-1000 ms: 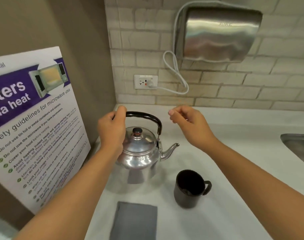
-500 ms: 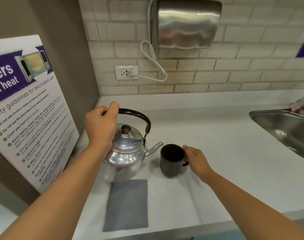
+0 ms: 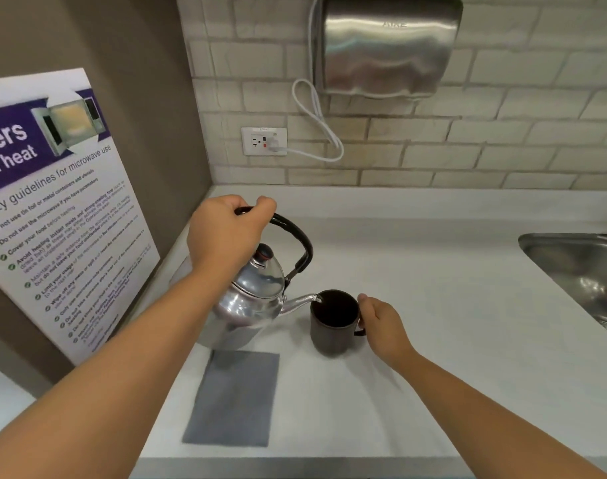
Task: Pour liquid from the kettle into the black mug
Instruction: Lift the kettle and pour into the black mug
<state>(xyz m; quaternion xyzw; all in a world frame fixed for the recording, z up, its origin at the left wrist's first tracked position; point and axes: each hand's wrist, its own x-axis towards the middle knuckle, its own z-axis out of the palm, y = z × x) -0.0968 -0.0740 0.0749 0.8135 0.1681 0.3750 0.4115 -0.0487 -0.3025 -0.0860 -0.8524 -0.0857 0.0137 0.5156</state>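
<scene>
A shiny metal kettle with a black handle is tilted to the right, lifted on its left side. My left hand is wrapped around the top of that handle. The spout tip reaches over the left rim of the black mug, which stands upright on the white counter. My right hand grips the mug's handle on its right side. I cannot tell whether liquid is flowing.
A grey cloth lies flat in front of the kettle. A steel sink is at the right. A microwave safety poster leans on the left wall. A wall socket and a hand dryer are on the tiled wall.
My left hand has raised and tipped the kettle rightward, so the spout now hangs over the mug's rim. My right hand stays at the mug's handle.
</scene>
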